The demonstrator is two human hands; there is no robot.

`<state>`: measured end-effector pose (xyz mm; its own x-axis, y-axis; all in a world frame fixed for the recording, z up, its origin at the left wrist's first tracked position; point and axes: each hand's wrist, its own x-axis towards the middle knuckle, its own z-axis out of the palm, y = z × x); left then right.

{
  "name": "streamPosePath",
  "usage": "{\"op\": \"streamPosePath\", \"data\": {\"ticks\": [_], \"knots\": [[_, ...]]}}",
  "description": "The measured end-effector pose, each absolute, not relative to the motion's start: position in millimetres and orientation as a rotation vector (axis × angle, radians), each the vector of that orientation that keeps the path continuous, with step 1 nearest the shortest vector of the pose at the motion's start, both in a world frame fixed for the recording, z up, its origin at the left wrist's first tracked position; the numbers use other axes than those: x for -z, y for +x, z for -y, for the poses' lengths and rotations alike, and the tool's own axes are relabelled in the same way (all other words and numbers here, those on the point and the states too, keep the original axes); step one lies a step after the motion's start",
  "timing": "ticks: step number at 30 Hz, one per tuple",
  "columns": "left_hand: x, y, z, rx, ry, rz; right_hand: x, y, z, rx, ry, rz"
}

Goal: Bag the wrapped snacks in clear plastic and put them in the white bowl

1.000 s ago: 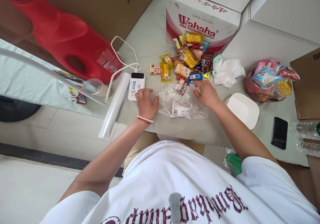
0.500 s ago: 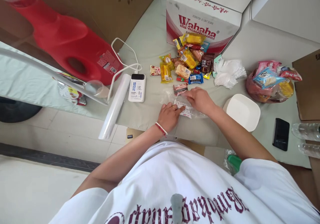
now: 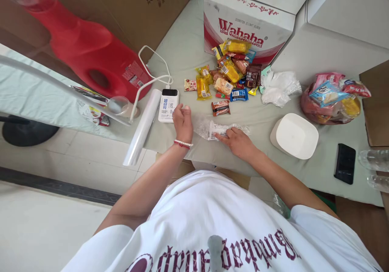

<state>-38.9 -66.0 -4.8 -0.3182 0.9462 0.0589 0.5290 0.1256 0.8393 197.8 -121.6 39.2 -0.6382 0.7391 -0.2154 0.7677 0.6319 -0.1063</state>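
Note:
A white printed packet [image 3: 219, 130] lies on the cloth inside crumpled clear plastic [image 3: 203, 128]. My right hand [image 3: 240, 143] rests on its near right side, one finger stretched along the packet and the others bent onto the plastic. My left hand [image 3: 184, 124] is raised left of the plastic, in front of the power bank, with its fingers curled closed. Whether thin film is caught in those fingers cannot be made out. Just beyond the packet sits a brown wrapped snack [image 3: 221, 107], apart from both hands.
A heap of wrapped snacks [image 3: 223, 86] lies before the Wahaba carton [image 3: 249, 25]. Left are a cabled power bank [image 3: 166, 112], a clear film roll [image 3: 141, 128] and a red jug [image 3: 100, 57]. Right are a white tub [image 3: 299, 136], a snack-filled bowl [image 3: 316, 112] and a phone [image 3: 345, 163].
My left hand has come off the packet, moving left and up with its fingers curling. My right hand has drawn back from the brown snack and down onto the plastic-wrapped packet.

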Motion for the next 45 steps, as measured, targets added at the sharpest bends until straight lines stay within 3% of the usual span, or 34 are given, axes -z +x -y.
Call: {"op": "streamPosePath", "data": {"ticks": [6,12,16,21,24,26,28,29,31,40,45], "knots": [[-22.8,-34.7,62.4,-0.513,1.586,-1.851,-48.1,192.6,120.0,0.256,1.247,-2.66],[-41.1,-29.1,96.5,-0.784,1.373,-1.473,-41.3,192.1,120.7,0.394,1.281,-2.689],[-40.2,21.0,105.7,-0.686,1.575,-1.318,-29.2,200.4,125.6,0.537,1.353,-2.776],[-31.1,53.5,112.2,-0.437,2.147,-1.34,-18.7,233.6,131.1,1.17,1.392,-2.967],[-28.3,53.4,117.4,-0.323,2.286,-1.398,-13.1,246.8,133.6,1.468,1.75,-2.93],[-27.1,52.3,121.0,-0.268,2.371,-1.4,-7.9,249.2,134.3,1.163,2.26,-2.832],[-25.4,52.4,125.5,-0.214,2.455,-1.393,-2.5,248.8,133.8,0.613,2.607,-2.647],[-24.2,52.7,128.1,-0.197,2.485,-1.4,-0.5,248.6,133.1,0.406,2.657,-2.568],[-20.9,53.1,133.4,-0.194,2.517,-1.43,0.6,249.2,131.3,0.28,2.616,-2.517],[-13.2,49.1,133.6,-0.33,2.576,-1.361,-35.8,212.1,97.9,1.181,2.278,-2.594],[-15.4,18.7,126.6,-0.753,2.276,-1.199,-25.5,181.9,73.5,1.645,2.143,-2.449]]}}
